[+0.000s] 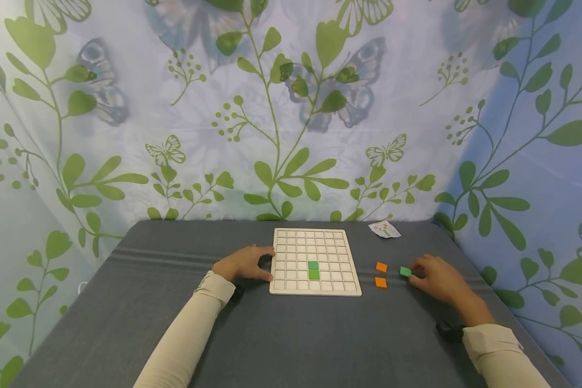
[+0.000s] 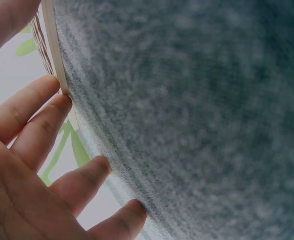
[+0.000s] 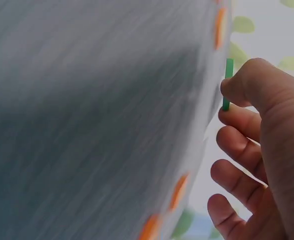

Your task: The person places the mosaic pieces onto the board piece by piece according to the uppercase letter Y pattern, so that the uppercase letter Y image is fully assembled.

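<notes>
A pale square board with a grid of cells lies on the grey table. Two green square tiles sit in neighbouring cells, one above the other, near its middle. At the board's left edge my left hand touches the rim with thumb and fingertips, fingers spread and fairly straight. To the right of the board, my right hand pinches a green tile between thumb and forefinger. In the right wrist view that tile is seen edge-on, apart from the tabletop, with the other fingers loosely bent.
Two orange tiles lie between the board and my right hand. Orange pieces also show blurred in the right wrist view. A small paper with a coloured grid pattern lies at the table's back right. Behind the table hangs a leaf-and-butterfly curtain.
</notes>
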Tool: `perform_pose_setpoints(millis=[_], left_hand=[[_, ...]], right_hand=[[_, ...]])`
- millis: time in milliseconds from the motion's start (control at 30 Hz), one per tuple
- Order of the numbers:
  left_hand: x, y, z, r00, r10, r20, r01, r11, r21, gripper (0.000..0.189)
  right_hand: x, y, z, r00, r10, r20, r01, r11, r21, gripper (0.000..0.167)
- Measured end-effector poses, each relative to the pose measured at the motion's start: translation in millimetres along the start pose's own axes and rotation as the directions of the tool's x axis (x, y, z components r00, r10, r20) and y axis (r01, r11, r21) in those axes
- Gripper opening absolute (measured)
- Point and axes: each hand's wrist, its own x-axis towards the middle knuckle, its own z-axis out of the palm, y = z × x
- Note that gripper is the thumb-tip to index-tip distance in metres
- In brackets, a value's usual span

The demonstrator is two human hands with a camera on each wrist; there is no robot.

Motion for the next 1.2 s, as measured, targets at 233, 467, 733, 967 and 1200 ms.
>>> perform_pose_setpoints(millis=[233,467,733,967,1200], left_hand=[[-1.2,-2.0,-1.0,1.000,0.001,-0.001,-0.001,1.000,0.015,0.068],[2.2,-1.0,0.3,1.000,0.011,0.007,-0.011,0.999,0.031,0.069],[6.2,1.8,3.5,1.000,0.001,0.025,-0.002,0.999,0.049,0.068],[3.9,5.7,1.5,1.000,-0.008,0.028,0.006,0.999,0.044,0.067],[0.4,-0.5,-2.0,1.000,-0.012,0.021,0.011,0.999,0.047,0.069]], right_hand=[[53.8,-65,12,0.995,-0.094,0.026,0.091,0.989,0.115,0.020],[106.5,-122,40,0.974,-0.193,0.115,0.165,0.962,0.219,0.022],[127.2,-148,57,0.955,-0.217,0.203,0.159,0.950,0.269,0.021],[127.5,-153,56,0.955,-0.174,0.240,0.111,0.961,0.253,0.024],[123.9,-143,53,0.955,-0.212,0.209,0.150,0.949,0.278,0.029]])
